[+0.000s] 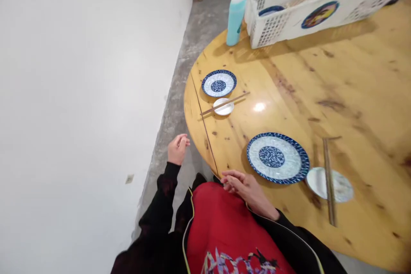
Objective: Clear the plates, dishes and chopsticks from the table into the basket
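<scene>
My left hand [178, 147] hangs beside the round wooden table [346, 94], off its edge, with fingers curled and nothing in it. My right hand [244, 186] rests at the table's near edge, fingers loosely bent, holding nothing. Just beyond it lies a blue-and-white plate [278, 158]. To the plate's right a small white saucer [340, 186] carries a pair of chopsticks [329, 180]. Farther off sits a second blue-and-white plate [218, 83] with a small saucer [224, 108] and chopsticks [224, 103] across it.
A white plastic basket [308, 13] with dishes inside stands at the table's far side. A teal bottle [236, 17] stands upright to its left. A white wall and grey concrete floor [189, 51] lie left of the table.
</scene>
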`<state>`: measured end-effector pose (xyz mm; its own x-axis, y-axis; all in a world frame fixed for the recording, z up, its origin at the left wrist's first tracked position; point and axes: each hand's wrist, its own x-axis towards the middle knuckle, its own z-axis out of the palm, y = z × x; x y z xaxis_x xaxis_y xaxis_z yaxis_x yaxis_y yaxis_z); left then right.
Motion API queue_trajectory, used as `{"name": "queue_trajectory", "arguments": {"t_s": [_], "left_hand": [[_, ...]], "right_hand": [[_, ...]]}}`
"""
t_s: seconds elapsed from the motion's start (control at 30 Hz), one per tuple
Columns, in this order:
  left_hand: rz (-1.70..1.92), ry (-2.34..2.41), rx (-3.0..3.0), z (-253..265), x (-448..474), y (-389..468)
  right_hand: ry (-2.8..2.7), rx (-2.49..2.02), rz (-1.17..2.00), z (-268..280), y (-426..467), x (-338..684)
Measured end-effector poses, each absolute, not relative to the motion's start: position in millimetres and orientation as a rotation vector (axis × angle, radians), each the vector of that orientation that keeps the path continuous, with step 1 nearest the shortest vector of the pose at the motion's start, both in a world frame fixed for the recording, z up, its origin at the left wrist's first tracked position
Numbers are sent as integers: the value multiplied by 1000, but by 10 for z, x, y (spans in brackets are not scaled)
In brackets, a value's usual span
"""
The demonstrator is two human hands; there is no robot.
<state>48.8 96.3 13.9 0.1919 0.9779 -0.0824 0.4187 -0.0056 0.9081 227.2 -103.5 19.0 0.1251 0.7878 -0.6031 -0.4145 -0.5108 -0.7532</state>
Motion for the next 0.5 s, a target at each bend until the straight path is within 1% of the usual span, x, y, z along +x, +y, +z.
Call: {"name": "queue_trajectory", "arguments": {"t_s": [0.2,0.33,0.5], "left_hand": [[656,1341,1404,127,1284,2061],[529,1396,1244,-33,1841,2604],[448,1398,1244,-283,2369,3116]], "right_hand": [[-191,-1447,1363,212,-922,2409],[-49,-1482,1257,252,-886,2443],[188,-1512,1136,235,-825,2394]]}}
